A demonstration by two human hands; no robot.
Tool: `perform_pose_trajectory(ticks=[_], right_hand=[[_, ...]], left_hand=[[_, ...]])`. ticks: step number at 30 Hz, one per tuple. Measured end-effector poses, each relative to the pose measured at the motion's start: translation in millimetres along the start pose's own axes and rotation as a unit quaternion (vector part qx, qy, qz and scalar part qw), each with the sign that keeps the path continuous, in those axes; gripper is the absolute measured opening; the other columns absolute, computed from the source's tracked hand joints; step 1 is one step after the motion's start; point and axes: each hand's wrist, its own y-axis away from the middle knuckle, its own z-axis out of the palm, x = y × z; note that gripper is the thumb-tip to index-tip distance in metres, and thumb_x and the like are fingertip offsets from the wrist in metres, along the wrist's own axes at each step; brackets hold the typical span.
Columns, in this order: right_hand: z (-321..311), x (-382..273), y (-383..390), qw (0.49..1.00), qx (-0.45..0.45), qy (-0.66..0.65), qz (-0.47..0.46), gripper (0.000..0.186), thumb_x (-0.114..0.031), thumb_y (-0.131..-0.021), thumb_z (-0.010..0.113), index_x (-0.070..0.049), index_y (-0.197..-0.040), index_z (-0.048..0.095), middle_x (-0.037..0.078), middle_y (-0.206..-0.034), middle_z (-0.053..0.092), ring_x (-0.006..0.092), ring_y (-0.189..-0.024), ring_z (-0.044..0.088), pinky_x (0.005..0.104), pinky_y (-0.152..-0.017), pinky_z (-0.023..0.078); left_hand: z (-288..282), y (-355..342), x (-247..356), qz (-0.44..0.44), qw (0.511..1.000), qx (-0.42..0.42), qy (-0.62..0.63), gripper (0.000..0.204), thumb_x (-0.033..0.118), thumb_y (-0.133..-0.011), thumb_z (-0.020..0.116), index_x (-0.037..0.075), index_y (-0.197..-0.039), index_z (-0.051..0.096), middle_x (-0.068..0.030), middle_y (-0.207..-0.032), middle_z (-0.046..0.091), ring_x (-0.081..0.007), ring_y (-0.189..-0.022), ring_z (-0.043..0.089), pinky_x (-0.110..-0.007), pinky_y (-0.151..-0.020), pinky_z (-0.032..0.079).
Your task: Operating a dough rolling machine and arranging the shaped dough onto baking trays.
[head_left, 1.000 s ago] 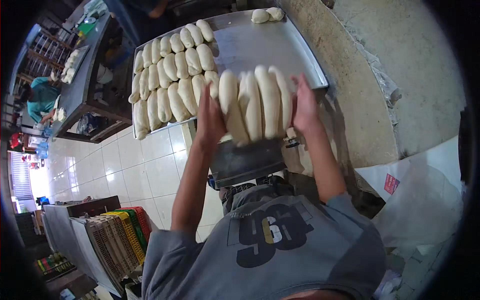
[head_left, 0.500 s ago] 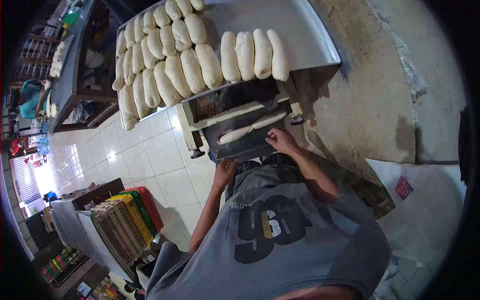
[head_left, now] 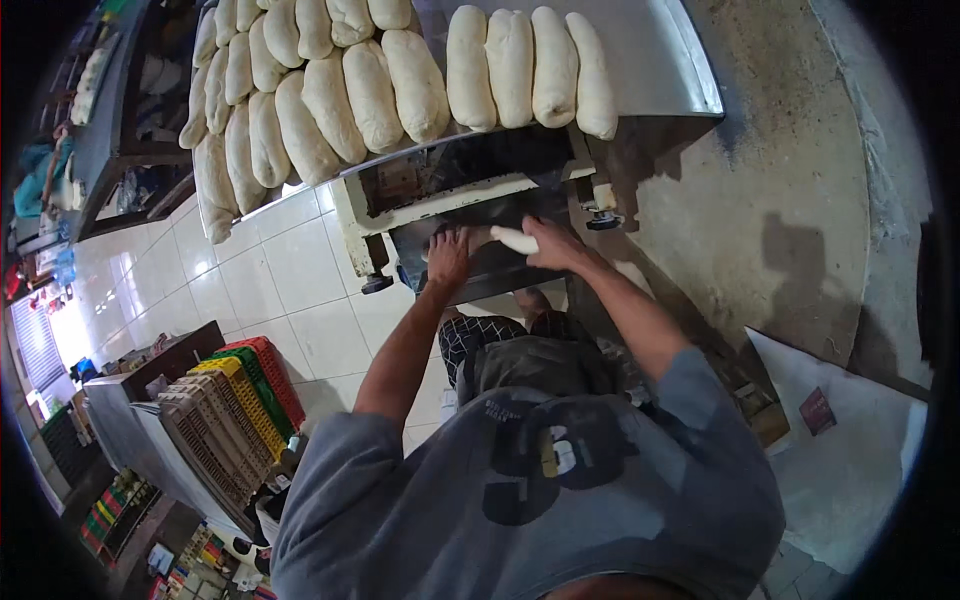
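Teal cloth covers a co-worker (head_left: pixel 35 185) at the far left, beside a dark workbench (head_left: pixel 150 152). Glossy white floor tiles (head_left: pixel 320 325) run from there to a cream machine frame (head_left: pixel 460 203), which has a black knob (head_left: pixel 377 284) at its left side and a similar one at its right. On the machine's dark plate (head_left: pixel 490 277) rests the left hand (head_left: pixel 448 257), fingers slightly spread and pointing away from the body; whether anything lies beneath them I cannot tell. Just to its right, over the same plate, is a short dough roll (head_left: pixel 513 240), its right end gripped by the right hand (head_left: pixel 552 245), whose fingers close about it. Both hands block part of the plate from view. Farther right come bare concrete (head_left: pixel 760 250) and a white sheet (head_left: pixel 850 470) with a red label (head_left: pixel 818 411). Of the containers, stacked plastic crates (head_left: pixel 230 400) at the left run beige, yellow, green and red, their insides hidden; beyond the machine, a metal tray (head_left: pixel 645 60) holds close rows of plump dough logs (head_left: pixel 330 110), then four longer logs (head_left: pixel 510 70) side by side.
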Motion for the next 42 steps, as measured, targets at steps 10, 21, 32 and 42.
perform_pose_trajectory(ticks=[10, 21, 32, 42], right_hand=[[23.0, 0.7, 125.9, 0.644, -0.064, -0.724, 0.240, 0.052, -0.017, -0.075, 0.057, -0.003, -0.124, 0.047, 0.013, -0.110, 0.058, 0.0279, -0.098, 0.057, 0.0430, -0.087, 0.046], [15.0, -5.8, 19.8, 0.983, 0.120, -0.095, 0.100, 0.030, -0.015, -0.074, 0.069, -0.005, -0.101, 0.060, 0.014, -0.091, 0.062, 0.0255, -0.087, 0.062, 0.0366, -0.077, 0.048], [14.7, 25.8, -17.9, 0.920, 0.097, 0.379, -0.027, 0.032, -0.012, -0.083, 0.051, -0.014, -0.115, 0.057, 0.010, -0.105, 0.055, 0.0285, -0.099, 0.054, 0.0460, -0.086, 0.041], [4.1, -19.7, 98.3, 0.966, 0.252, -0.054, -0.012, 0.046, -0.004, -0.069, 0.067, -0.008, -0.113, 0.056, 0.013, -0.106, 0.059, 0.0343, -0.099, 0.056, 0.0422, -0.083, 0.047]], left_hand=[[-65.5, 44.4, -11.3, 0.032, 0.922, -0.144, 0.358, 0.049, 0.017, -0.063, 0.077, 0.006, -0.105, 0.052, -0.0124, -0.096, 0.061, -0.0289, -0.093, 0.059, -0.038, -0.086, 0.045], [-66.6, 151.3, 26.6, -0.306, 0.553, 0.011, 0.775, 0.037, 0.014, -0.079, 0.059, -0.002, -0.110, 0.048, -0.0117, -0.085, 0.060, -0.0262, -0.073, 0.060, -0.037, -0.068, 0.051], [-68.7, 77.1, 24.0, -0.117, 0.954, 0.041, 0.274, 0.055, 0.018, -0.068, 0.072, 0.005, -0.116, 0.047, -0.0213, -0.098, 0.061, -0.0369, -0.091, 0.061, -0.044, -0.076, 0.049], [0.1, -0.6, -12.0, -0.049, 0.997, 0.032, 0.052, 0.044, 0.012, -0.073, 0.062, 0.011, -0.116, 0.050, -0.0144, -0.107, 0.059, -0.0348, -0.102, 0.055, -0.044, -0.086, 0.045]])
